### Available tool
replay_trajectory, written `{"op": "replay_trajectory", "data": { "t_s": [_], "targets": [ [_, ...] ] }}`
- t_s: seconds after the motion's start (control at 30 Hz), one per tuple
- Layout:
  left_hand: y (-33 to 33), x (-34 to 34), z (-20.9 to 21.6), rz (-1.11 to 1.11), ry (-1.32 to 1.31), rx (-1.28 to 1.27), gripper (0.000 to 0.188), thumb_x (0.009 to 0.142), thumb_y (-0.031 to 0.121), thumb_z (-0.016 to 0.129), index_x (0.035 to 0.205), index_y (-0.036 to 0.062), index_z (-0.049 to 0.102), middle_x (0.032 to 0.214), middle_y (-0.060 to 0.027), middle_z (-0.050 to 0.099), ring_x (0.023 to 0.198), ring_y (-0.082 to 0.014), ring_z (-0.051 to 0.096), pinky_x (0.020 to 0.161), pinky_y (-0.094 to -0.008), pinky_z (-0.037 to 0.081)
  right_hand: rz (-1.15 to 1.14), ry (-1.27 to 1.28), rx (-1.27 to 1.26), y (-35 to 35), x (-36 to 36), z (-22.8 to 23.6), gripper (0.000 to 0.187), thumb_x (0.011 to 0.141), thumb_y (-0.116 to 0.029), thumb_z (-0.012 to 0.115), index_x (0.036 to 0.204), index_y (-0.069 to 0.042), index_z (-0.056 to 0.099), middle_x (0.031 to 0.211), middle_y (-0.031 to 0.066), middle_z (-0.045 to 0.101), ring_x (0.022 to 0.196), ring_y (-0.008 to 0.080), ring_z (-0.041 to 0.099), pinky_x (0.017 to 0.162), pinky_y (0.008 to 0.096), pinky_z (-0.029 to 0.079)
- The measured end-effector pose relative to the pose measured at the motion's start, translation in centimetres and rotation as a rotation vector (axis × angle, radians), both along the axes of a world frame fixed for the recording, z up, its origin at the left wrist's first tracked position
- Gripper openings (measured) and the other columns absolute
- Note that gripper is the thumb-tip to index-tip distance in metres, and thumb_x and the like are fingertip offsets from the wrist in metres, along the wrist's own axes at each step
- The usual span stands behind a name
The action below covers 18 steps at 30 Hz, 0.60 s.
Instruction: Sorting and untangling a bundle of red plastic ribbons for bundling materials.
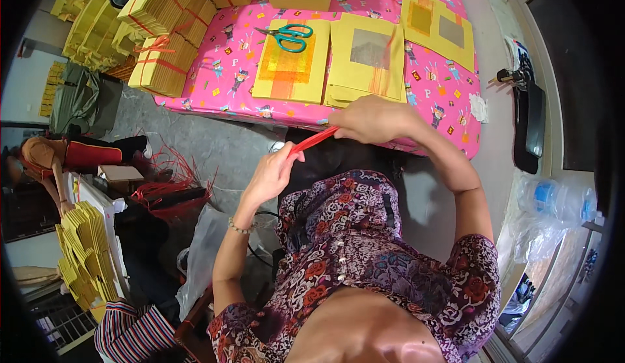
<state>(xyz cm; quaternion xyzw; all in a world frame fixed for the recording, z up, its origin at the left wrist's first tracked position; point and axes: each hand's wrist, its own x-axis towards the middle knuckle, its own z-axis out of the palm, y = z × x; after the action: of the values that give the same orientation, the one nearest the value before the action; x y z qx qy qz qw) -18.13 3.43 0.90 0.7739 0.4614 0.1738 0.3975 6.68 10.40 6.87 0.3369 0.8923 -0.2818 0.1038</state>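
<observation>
A red plastic strip [314,141] is stretched between my two hands in front of the table's near edge. My left hand [271,173] pinches its lower left end, fingers closed. Higher and to the right, my right hand [372,120] grips the other end, with its fingers partly hidden behind the hand's back. Just beyond it lies a stack of yellow paper sheets [338,80] with a silver square on top. Left of that is another yellow stack [260,83] with a gold-orange square, and teal-handled scissors [293,45] rest on it.
The table wears a pink patterned cover [224,93]. Red-tied yellow paper bundles [159,70] stand at its far left, more yellow sheets [423,41] at the right. Red strips [172,181] lie on the floor at left. A co-worker [49,155] leans over another yellow stack [84,252].
</observation>
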Motion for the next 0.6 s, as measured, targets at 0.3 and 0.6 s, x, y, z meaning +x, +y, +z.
{"op": "replay_trajectory", "data": {
  "t_s": [0.3,0.6],
  "targets": [
    [1.6,2.4,-1.0,-0.069,-0.163,0.318,0.021,0.091,0.018,0.054,0.103,0.0010,0.050,0.088,-0.0163,0.063,0.084,-0.0369,0.059,0.072,-0.0421,0.046,0.007,-0.023,0.058,-0.9,-1.1,0.5,0.017,0.085,-0.014,0.055,0.098,-0.003,0.059,0.084,0.0185,0.065,0.083,0.0371,0.063,0.070,0.0456,0.047],
    [3.4,4.0,0.7,-0.101,-0.147,0.090,0.020,0.094,0.011,0.046,0.110,-0.0002,0.050,0.086,-0.0206,0.062,0.083,-0.0392,0.061,0.070,-0.0436,0.046,-0.128,0.199,0.168,-0.1,0.5,1.1,0.021,0.083,-0.018,0.061,0.099,-0.005,0.057,0.092,0.0162,0.063,0.086,0.0367,0.061,0.072,0.0445,0.047]
  ]
}}
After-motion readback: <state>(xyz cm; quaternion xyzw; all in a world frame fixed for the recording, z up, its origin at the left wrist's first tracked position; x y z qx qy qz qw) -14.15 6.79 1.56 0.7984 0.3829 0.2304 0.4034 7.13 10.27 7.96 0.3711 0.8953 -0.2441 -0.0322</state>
